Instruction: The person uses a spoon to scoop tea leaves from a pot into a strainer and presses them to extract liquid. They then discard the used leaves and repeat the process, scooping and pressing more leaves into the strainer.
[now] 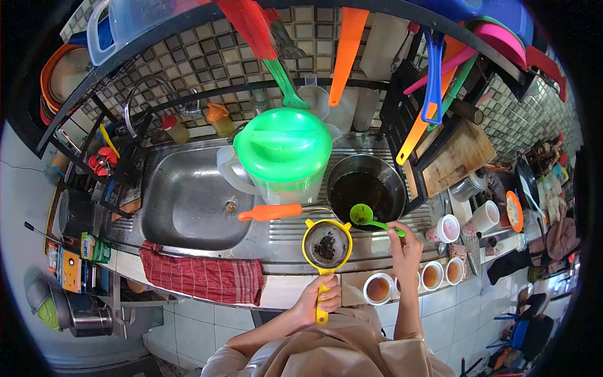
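My left hand [319, 298] is closed round the handle of a yellow strainer [327, 244], which has dark tea leaves in its mesh. With my right hand [404, 244] I grip a green ladle [362, 215] by its handle, its bowl over the near rim of a metal pot [366, 188]. Dark brown liquid lies in the pot, whose orange-handled grip [270, 212] points left. Along the counter edge below stand several white cups [378, 288] of reddish-brown liquid, one partly hidden behind my right forearm.
A large pitcher with a green lid [282, 144] stands left of the pot, beside the steel sink [195, 201]. A red checked cloth [201, 273] hangs over the counter edge. More cups [447, 229] stand at right. Utensils, including an orange spatula [348, 53], hang from the rack above.
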Motion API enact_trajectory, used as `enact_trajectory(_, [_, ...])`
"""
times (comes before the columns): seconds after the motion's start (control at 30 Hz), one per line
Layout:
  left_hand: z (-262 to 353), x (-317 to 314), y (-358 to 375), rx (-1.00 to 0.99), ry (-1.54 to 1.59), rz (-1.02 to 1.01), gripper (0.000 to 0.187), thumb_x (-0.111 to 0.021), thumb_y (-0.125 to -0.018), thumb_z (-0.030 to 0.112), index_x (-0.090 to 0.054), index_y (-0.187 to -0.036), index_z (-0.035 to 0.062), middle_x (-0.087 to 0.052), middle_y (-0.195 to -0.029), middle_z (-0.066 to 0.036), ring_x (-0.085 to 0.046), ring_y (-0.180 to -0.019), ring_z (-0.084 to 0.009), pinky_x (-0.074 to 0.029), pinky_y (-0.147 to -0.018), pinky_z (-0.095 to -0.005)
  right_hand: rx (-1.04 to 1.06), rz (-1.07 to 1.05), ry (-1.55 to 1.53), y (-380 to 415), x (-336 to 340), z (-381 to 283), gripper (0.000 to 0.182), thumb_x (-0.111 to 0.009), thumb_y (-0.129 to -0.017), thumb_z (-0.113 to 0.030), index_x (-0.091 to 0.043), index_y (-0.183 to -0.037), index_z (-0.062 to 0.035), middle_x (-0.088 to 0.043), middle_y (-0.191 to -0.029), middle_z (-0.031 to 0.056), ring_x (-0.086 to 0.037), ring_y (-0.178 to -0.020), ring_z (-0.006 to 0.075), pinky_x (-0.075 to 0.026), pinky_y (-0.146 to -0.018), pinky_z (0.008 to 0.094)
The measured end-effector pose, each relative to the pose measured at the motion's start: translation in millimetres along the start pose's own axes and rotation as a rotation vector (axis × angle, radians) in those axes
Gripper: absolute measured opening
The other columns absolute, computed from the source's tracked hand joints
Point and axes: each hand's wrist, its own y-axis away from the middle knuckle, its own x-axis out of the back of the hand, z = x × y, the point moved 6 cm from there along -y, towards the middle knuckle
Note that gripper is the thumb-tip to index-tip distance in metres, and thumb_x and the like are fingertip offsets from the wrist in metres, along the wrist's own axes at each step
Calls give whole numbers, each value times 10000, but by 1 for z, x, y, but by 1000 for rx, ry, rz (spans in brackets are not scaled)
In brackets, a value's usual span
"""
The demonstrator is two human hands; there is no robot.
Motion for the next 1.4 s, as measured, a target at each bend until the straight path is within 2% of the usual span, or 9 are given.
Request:
enact_trajectory(0.03, [0,0,0,0,-2,7,288,-452,-862,330,-363,-648,160,-295,-510,61,-271,-396,-51,-236,-368,-186,0,-1,1,0,1,-1,144,-590,-798,-116,-603,-898,-12,-612,-769,82,-439,-464,76,-317,-415,222])
enact_trajectory(0.1, [0,0,0,3,0,9,288,-453,-862,328,-363,-646,160,-296,-509,61,-273,-395,-52,-236,-368,-187,46,-13,23,-2,3,-9,140,-554,-825,-107,-596,-911,-5,-527,-625,27,-447,-473,59,-359,-424,199])
enact_trajectory(0.33, [0,1,-1,7,-7,-1,285,-454,-858,325,-361,-643,162,-298,-508,61,-277,-396,-53,-234,-364,-192,62,6,-15,-6,10,-24,139,-547,-826,-101,-594,-918,-8,-542,-671,31,-448,-489,56,-356,-441,191])
enact_trajectory(0.4, [0,0,0,-1,21,10,280,-443,-867,310,-363,-647,156,-301,-503,56,-272,-386,-56,-231,-355,-194,57,-3,-22,-7,12,-25,134,-575,-806,-92,-591,-914,-14,-591,-752,70,-498,-494,78,-385,-443,209])
enact_trajectory(0.83, [0,-2,0,29,26,-36,272,-421,-880,329,-366,-666,170,-281,-511,64,-257,-391,-47,-216,-366,-185,134,9,-139,-9,26,-61,120,-556,-808,-69,-590,-894,7,-578,-750,59,-486,-521,74,-384,-472,196])
enact_trajectory(1.1, [1,-5,1,7,36,-10,268,-417,-881,313,-372,-664,163,-289,-502,61,-253,-375,-50,-218,-355,-188,156,-109,-310,1,23,-71,164,-557,-809,-123,-588,-869,26,-563,-713,66,-507,-549,87,-394,-497,205])
enact_trajectory(1.4, [0,-7,2,-5,23,4,260,-425,-876,308,-371,-666,164,-287,-499,60,-253,-376,-51,-220,-354,-188,129,-264,-270,11,7,-74,140,-554,-808,-111,-582,-880,4,-582,-737,81,-525,-571,110,-401,-520,213])
